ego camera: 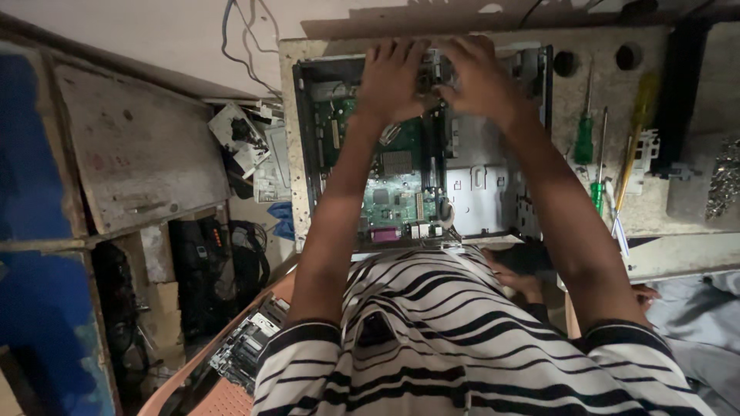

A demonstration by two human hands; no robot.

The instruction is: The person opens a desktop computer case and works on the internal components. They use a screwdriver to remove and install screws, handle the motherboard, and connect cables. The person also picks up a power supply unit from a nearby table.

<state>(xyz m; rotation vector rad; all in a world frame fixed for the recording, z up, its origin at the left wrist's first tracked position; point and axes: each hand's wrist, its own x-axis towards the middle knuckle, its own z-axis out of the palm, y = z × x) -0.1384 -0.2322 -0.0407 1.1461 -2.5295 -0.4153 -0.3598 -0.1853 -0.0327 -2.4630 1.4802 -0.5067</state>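
Head view puts an open computer case (420, 142) on the pale, worn surface (678, 208) straight ahead of you, its side panel off and the green motherboard (393, 185) showing inside, with a grey metal tray (478, 189) beside it on the right half. Both your hands are at the far end of the case, close together. Your left hand (393, 77) lies flat with fingers spread and pointing away from you, pressing on parts near the top of the board. Your right hand (478, 77) is curled over the same spot, fingers bent down around something small; you cannot tell what it grips, since the hand hides it.

To the right of the case, on the surface, lie two green-handled screwdrivers (586, 139) and a yellow-handled one (638, 127), well apart from your hands. A heap of metal screws (724, 177) sits at the far right edge. Left of the case, a tangle of loose parts and cables (250, 139) rests lower down, and another circuit board (245, 347) lies on an orange chair (208, 385) near your left elbow.
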